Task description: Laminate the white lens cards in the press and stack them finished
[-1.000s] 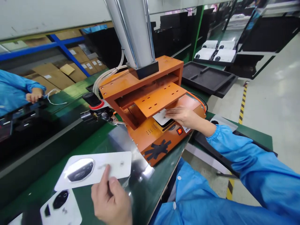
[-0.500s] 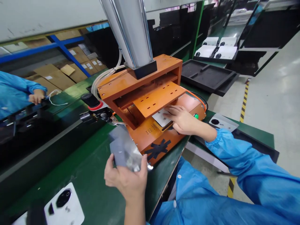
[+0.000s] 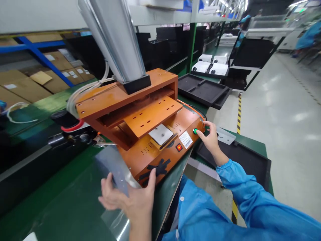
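Thumb of the right hand (image 3: 212, 139): its tip rested at the green button (image 3: 195, 131), the fingers parted from it and curled near the end of the orange press (image 3: 135, 167); the hand gripped nothing.
Left hand (image 3: 136, 199): fingers spread wide over grey film (image 3: 114, 160) beside the press; whether they touched it could not be told.
Black tape (image 3: 164, 164): it was stuck on the front of the press, just beyond the left thumb.
White panel (image 3: 161, 134): it lay on the bed of the press, near the front edge of the raised orange plate (image 3: 152, 115), apart from both hands.
Press front: a lit red switch (image 3: 179, 147) and a white label (image 3: 186, 139) sat left of the button.
Press top: a thick metal cylinder (image 3: 117, 43) stood there; a black regulator (image 3: 67, 124) was at the left side.
Right of the press: a white cover (image 3: 225, 135) lay by a black tray (image 3: 248, 164).
Beyond: black trays (image 3: 203, 88) lay behind the press, with white units (image 3: 219, 69) farther back.
Far left: cartons (image 3: 18, 83) sat on a blue rack (image 3: 45, 58).
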A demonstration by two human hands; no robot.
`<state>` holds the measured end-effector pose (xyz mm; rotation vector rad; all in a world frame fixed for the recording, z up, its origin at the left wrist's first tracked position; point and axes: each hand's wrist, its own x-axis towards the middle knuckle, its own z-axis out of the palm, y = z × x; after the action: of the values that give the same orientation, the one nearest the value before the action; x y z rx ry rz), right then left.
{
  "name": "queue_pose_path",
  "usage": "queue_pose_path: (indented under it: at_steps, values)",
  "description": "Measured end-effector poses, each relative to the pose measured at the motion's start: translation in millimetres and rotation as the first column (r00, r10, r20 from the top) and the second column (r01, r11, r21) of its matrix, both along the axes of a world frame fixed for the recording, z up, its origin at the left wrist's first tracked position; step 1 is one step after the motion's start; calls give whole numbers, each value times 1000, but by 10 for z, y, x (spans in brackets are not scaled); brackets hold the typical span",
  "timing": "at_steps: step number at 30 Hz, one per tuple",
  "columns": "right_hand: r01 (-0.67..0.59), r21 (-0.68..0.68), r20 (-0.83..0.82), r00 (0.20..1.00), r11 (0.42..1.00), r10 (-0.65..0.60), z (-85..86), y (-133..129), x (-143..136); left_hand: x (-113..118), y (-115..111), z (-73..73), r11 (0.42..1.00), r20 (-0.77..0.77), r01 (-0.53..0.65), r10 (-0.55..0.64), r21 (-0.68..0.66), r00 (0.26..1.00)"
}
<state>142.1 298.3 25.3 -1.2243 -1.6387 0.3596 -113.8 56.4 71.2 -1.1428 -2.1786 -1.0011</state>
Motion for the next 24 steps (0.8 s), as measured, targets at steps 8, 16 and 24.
queue_pose_path:
  at_steps: [8,16,24]
  values:
    - [-18,3,-32,999,1000,18,9,0,-71,135,76,-27,997,86,-71,73,-28,994]
    - [54,-32,-35,998,998,-55,-77,49,-69,43,76,-55,986,132,-134,147,-100,980]
    - [-486,208,61,873,849,485,218,-942,-13,365,-713,-310,978,23,199,-201,61,979]
